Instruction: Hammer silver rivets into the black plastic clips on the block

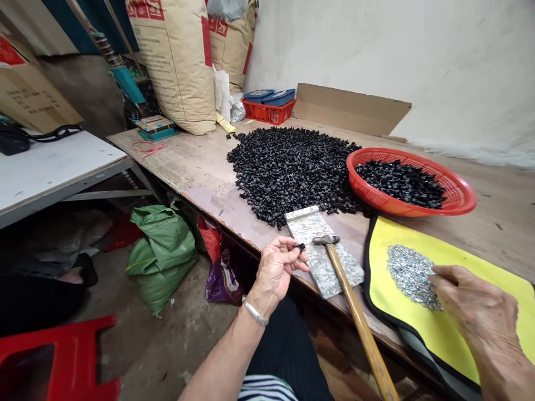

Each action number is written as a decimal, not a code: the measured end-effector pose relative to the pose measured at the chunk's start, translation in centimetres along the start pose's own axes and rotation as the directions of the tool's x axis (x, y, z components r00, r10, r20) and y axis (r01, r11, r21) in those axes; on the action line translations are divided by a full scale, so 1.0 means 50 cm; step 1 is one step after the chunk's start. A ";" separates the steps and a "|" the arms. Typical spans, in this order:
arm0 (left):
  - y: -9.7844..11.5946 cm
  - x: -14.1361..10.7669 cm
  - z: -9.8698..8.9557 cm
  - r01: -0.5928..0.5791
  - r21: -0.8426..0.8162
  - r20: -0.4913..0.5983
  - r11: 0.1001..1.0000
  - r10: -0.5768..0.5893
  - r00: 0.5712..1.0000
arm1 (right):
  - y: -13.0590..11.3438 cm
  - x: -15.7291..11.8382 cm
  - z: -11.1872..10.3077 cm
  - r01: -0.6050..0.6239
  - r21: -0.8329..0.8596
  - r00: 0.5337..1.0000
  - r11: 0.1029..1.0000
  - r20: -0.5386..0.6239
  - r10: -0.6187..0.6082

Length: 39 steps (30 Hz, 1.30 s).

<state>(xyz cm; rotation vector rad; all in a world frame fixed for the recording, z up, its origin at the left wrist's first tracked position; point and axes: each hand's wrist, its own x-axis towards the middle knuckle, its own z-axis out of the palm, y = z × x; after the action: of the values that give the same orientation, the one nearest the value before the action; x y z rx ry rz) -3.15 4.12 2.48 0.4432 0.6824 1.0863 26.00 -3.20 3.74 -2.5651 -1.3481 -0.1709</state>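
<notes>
1. Fingers (288, 243) of our left hand (276, 270) are closed in a pinch on a small black piece (300, 247), held at their tips above the near edge of the bench (489, 223).
2. Our right hand (476, 312) sits at the right, its fingers curled down at the edge of a heap of silver bits (412, 275) on a yellow mat (401, 236); we cannot tell whether they grip anything.
3. Just beside our left hand, a hammer (326, 240) lies across a speckled slab (305, 228), its wooden handle running past the near edge.
4. Beyond the slab, a wide pile of black pieces (288, 172) covers the bench, and a red basket (455, 184) to the right holds more.
5. Tan sacks (175, 61) stand at the far left end, and a green bag (161, 256) sits on the floor (167, 345) left of the bench.
</notes>
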 end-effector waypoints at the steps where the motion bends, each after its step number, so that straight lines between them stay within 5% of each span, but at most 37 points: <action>1: -0.001 -0.001 0.003 0.010 -0.015 -0.007 1.000 -0.010 1.000 | 0.001 -0.001 -0.002 -0.046 0.054 0.999 0.998 0.013 0.045; 4: -0.005 -0.005 0.007 0.032 -0.070 -0.007 0.997 -0.032 0.999 | -0.006 -0.009 -0.016 -0.168 0.150 0.985 0.974 0.056 0.161; 8: -0.008 -0.011 0.008 0.061 -0.113 -0.029 0.992 -0.065 0.997 | -0.027 -0.037 -0.043 -0.171 0.177 0.984 0.969 -0.011 0.176; 11: -0.010 -0.018 0.011 0.074 -0.142 -0.031 0.987 -0.079 0.996 | -0.056 -0.071 -0.060 -0.146 0.407 0.983 0.902 -0.042 0.179; 14: -0.013 -0.024 0.018 0.064 -0.112 -0.036 0.992 -0.068 0.997 | -0.105 -0.112 -0.066 -0.202 0.655 0.973 0.728 0.050 0.225; 17: -0.021 -0.027 0.023 0.027 -0.069 -0.083 0.997 -0.033 0.996 | -0.166 -0.152 -0.058 -0.239 0.844 0.970 0.479 0.224 0.090; 20: -0.027 -0.029 0.020 0.035 -0.048 -0.077 0.998 -0.039 0.996 | -0.217 -0.180 -0.038 -0.377 0.895 0.907 0.238 0.409 -0.103; 25: -0.023 -0.048 0.016 0.077 0.034 -0.064 0.996 -0.074 0.995 | -0.263 -0.191 -0.007 -0.434 0.901 0.880 0.030 0.430 -0.199; 30: -0.027 -0.071 0.026 0.012 0.172 -0.063 0.985 -0.001 0.998 | -0.294 -0.192 -0.001 -0.431 0.902 0.888 0.000 0.424 -0.177; 39: -0.034 -0.075 0.028 -0.015 0.222 -0.070 0.975 0.031 0.997 | -0.296 -0.193 0.020 -0.386 0.917 0.908 0.103 0.397 -0.130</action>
<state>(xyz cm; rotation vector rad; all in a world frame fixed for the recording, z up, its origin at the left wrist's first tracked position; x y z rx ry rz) -2.18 0.01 3.49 0.6057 0.8697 1.0565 8.35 -2.52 3.04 -1.4064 -0.7329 1.0395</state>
